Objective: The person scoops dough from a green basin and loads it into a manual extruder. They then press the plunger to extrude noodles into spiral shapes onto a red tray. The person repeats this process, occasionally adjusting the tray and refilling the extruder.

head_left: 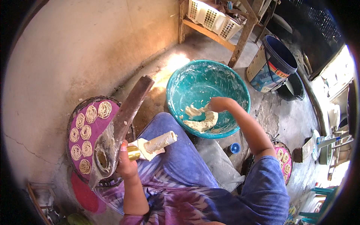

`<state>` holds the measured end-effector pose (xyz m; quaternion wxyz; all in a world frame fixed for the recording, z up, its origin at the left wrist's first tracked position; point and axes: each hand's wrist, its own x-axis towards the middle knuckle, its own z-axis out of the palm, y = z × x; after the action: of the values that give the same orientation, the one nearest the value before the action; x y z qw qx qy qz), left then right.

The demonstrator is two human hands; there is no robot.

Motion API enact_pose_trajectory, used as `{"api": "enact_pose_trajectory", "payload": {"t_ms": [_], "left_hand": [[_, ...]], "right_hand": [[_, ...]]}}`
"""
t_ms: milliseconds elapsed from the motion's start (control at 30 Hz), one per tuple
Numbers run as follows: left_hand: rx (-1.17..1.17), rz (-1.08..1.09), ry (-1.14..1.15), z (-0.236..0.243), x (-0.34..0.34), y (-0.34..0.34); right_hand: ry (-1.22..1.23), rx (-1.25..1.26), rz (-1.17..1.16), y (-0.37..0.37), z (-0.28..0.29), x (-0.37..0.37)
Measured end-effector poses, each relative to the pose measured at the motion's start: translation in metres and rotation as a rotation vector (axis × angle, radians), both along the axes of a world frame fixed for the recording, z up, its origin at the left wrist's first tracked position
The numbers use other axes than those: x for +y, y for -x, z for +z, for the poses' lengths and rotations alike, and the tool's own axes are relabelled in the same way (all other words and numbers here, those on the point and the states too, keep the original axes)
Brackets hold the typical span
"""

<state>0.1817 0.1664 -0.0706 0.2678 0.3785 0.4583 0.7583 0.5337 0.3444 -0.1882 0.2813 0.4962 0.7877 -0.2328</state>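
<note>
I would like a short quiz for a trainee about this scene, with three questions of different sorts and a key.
1. True or false: the right hand is inside the teal basin.
2. Multiple choice: what does the left hand hold? A) a blue bucket; B) a wooden press with a brass tube; C) a white crate.
3. Fill in: the coils of pressed dough lie on a round ______ mat on a woven tray.

Key
1. True; it touches the pale dough there.
2. B; the wooden press is in its grip, and the dough-smeared plunger lies on the lap.
3. Purple.
</note>
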Motion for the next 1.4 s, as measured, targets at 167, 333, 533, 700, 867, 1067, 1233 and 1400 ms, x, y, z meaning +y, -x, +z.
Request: {"api": "enact_pose_trajectory", "payload": {"t_ms": [167,333,533,700,867,1067,1233,1400], "left_hand": [[-0.008,-0.006,0.016,0.006,0.003,-0.009],[0.117,-0.119,-0.034,0.004,0.005,-0.002],[0.073,-0.118,0.020,0.004,0.004,-0.006],[0.084,-0.080,0.029,0.007,0.003,-0.012],[0.204,0.070,0.034,-0.004,-0.014,-0.012],[0.430,0.205,-0.060,0.015,-0.028,0.010],[0.065,-0.122,-0.055,0.105,-0.096,0.111],[1.121,0.076,0.144,0.134,-0.133,0.151]], "right_hand": [[-0.195,0.140,-0.468,0.042,-0.047,-0.021],[-0.050,0.137,-0.223,0.042,-0.007,-0.030],[-0.126,0.089,-0.269,0.058,0.032,-0.044],[-0.299,0.156,-0.388,0.063,-0.015,-0.046],[-0.340,0.205,-0.407,0.052,-0.054,-0.045],[-0.158,0.179,0.024,0.033,-0.002,-0.061],[0.104,0.699,-0.223,-0.016,0.137,-0.099],[0.336,0.940,-0.225,0.024,0.235,-0.131]]}}
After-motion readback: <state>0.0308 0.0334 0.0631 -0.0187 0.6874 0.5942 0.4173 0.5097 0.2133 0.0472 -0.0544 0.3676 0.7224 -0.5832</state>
